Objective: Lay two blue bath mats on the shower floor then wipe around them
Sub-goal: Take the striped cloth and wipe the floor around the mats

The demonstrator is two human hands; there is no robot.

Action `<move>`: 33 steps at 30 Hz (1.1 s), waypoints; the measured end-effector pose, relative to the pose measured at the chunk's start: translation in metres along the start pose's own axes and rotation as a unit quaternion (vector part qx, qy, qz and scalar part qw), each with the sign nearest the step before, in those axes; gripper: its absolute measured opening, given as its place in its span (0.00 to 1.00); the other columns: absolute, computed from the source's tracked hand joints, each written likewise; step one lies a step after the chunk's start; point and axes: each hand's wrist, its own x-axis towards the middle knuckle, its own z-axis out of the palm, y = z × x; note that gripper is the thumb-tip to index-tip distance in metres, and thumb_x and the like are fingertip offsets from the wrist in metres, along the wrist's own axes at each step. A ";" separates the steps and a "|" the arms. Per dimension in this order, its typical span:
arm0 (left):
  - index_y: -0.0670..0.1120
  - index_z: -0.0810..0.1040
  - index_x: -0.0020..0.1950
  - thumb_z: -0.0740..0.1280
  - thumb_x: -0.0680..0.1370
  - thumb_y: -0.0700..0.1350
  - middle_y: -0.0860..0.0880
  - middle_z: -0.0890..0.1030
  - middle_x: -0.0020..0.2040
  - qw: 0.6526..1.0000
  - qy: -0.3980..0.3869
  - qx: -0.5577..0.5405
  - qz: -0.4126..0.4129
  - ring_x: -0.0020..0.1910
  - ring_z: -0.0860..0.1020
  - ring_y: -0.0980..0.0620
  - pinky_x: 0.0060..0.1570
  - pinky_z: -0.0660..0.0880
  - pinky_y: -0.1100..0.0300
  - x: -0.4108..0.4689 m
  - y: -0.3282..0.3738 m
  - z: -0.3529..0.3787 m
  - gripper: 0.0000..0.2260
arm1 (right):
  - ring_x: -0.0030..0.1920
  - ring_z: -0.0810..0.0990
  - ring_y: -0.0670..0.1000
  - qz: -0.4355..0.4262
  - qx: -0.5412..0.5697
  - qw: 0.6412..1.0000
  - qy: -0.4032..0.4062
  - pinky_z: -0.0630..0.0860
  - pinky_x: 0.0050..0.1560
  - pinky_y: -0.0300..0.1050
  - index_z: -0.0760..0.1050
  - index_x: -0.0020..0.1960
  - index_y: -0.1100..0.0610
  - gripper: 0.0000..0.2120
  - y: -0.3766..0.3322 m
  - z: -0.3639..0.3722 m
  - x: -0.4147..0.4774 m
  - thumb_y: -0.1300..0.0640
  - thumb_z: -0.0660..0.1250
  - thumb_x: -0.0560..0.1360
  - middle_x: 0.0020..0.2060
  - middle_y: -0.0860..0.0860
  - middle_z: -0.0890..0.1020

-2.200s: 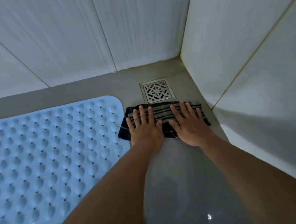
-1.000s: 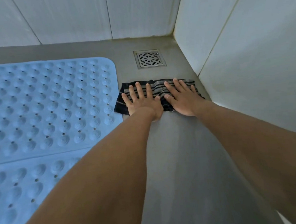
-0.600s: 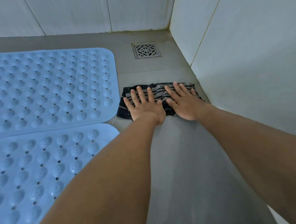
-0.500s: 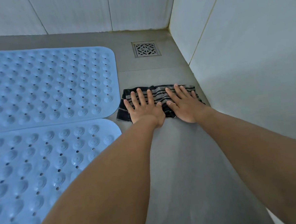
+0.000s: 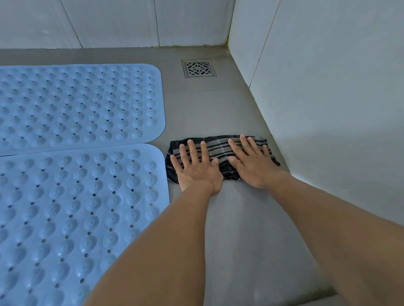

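Two light blue studded bath mats lie flat on the grey shower floor (image 5: 237, 234), edge to edge at the left: the far mat (image 5: 68, 107) and the near mat (image 5: 68, 210). A dark striped cloth (image 5: 219, 146) lies spread on the floor in the strip between the near mat's far right corner and the right wall. My left hand (image 5: 196, 170) presses flat on the cloth's left half, fingers apart. My right hand (image 5: 253, 163) lies flat on its right half, fingers spread too. Neither hand curls around the cloth.
A square metal drain grate (image 5: 199, 68) sits in the floor beyond the cloth, near the back right corner. White tiled walls stand at the back (image 5: 115, 18) and close on the right (image 5: 335, 95). Bare grey floor runs between the mats and the right wall.
Both hands have dragged the cloth toward me, away from the drain, along the strip beside the mats. The view has pulled back, so the near mat now shows.
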 end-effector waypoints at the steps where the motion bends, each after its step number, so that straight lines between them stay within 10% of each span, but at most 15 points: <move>1: 0.51 0.34 0.80 0.39 0.84 0.57 0.46 0.33 0.80 1.000 -0.002 -0.001 -0.002 0.78 0.32 0.42 0.74 0.32 0.37 -0.006 0.001 0.002 0.27 | 0.79 0.32 0.50 -0.003 -0.001 1.000 -0.002 0.33 0.76 0.59 0.35 0.80 0.41 0.27 0.001 0.002 -0.006 0.39 0.39 0.84 0.80 0.49 0.34; 33: 0.48 0.29 0.78 0.40 0.84 0.57 0.43 0.28 0.78 1.000 -0.028 -0.013 0.007 0.76 0.28 0.39 0.69 0.26 0.34 -0.099 0.007 0.035 0.29 | 0.78 0.31 0.48 0.028 -0.009 1.000 0.001 0.32 0.77 0.57 0.33 0.79 0.41 0.29 0.002 0.046 -0.106 0.37 0.39 0.82 0.79 0.48 0.33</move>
